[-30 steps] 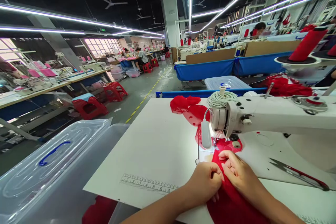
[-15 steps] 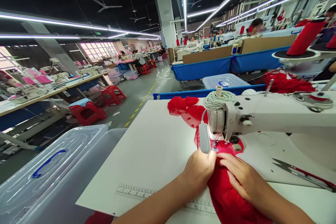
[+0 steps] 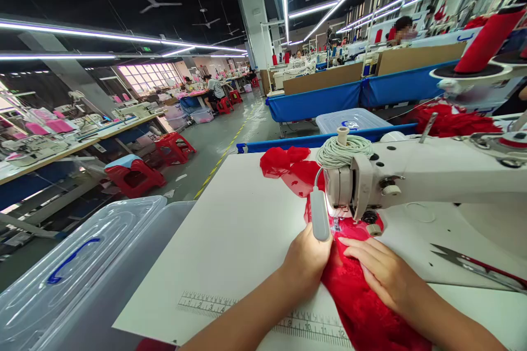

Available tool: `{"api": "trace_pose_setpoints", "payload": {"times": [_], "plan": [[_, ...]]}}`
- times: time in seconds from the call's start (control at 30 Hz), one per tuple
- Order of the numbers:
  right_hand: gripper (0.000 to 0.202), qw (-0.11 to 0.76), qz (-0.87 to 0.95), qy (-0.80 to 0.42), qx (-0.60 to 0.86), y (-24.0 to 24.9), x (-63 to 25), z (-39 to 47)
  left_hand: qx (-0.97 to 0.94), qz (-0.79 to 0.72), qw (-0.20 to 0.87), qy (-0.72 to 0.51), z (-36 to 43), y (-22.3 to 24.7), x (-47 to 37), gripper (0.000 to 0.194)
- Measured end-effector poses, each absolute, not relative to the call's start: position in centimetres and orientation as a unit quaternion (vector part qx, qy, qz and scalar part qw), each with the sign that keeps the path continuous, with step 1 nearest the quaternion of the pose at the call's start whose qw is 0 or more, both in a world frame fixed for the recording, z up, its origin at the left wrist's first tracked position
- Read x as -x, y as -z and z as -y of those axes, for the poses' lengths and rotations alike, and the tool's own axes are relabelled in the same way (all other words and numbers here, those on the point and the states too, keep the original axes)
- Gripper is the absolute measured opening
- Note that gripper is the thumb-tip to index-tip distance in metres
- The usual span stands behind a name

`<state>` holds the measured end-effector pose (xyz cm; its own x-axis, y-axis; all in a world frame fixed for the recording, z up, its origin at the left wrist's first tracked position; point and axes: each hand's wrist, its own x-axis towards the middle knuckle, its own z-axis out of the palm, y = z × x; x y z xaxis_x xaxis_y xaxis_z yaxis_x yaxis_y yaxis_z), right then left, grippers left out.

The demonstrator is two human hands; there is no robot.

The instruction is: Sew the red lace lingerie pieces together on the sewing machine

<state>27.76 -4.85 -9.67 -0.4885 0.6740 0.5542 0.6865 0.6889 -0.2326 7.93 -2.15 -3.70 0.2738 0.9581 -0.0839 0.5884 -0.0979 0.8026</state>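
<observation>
A strip of red fabric (image 3: 362, 307) runs from the table's near edge up under the head of a white sewing machine (image 3: 415, 181) and out behind it. My left hand (image 3: 307, 260) presses the fabric's left edge just in front of the needle, below the small grey lamp (image 3: 320, 214). My right hand (image 3: 381, 271) lies flat on the fabric, fingers together and pointing toward the needle. The needle itself is hidden behind the lamp.
Thread snips (image 3: 477, 269) lie on the white table (image 3: 239, 241) at the right. A clear lidded bin (image 3: 78, 269) with a blue handle stands at the left. Red stools (image 3: 134, 173) and other workstations line the aisle; other people work in the distance.
Both hands have slid forward with the fabric toward the needle. My left hand has gone from a pinching fist to pressing beside the lamp, and my right hand has flattened.
</observation>
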Motion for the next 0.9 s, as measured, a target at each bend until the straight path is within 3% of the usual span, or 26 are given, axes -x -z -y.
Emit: {"api": "trace_pose_setpoints", "payload": {"times": [0.1,0.27,0.33,0.47,0.63,0.9], "plan": [[0.041,0.319,0.865,0.039,0.385,9.3,-27.6,4.8,-0.798,-0.453,0.345,-0.197,2.5,3.6,-7.7,0.015],[0.042,0.302,0.870,0.067,0.384,8.4,-27.7,4.7,-0.930,-0.352,0.036,-0.096,3.3,5.2,-7.8,0.021],[0.047,0.286,0.874,0.056,0.389,8.4,-27.8,4.7,-0.939,-0.331,-0.033,-0.087,3.5,6.1,-7.8,0.018],[0.051,0.282,0.871,0.057,0.398,8.8,-27.8,4.6,-0.929,-0.360,-0.017,-0.084,3.5,6.9,-7.6,0.013],[0.060,0.289,0.860,0.074,0.415,9.6,-27.6,4.9,-0.923,-0.372,0.034,-0.093,3.3,6.6,-7.4,0.020],[0.056,0.276,0.863,0.112,0.409,8.8,-27.5,5.0,-0.928,-0.348,-0.035,-0.126,3.4,6.0,-7.7,0.031]]}}
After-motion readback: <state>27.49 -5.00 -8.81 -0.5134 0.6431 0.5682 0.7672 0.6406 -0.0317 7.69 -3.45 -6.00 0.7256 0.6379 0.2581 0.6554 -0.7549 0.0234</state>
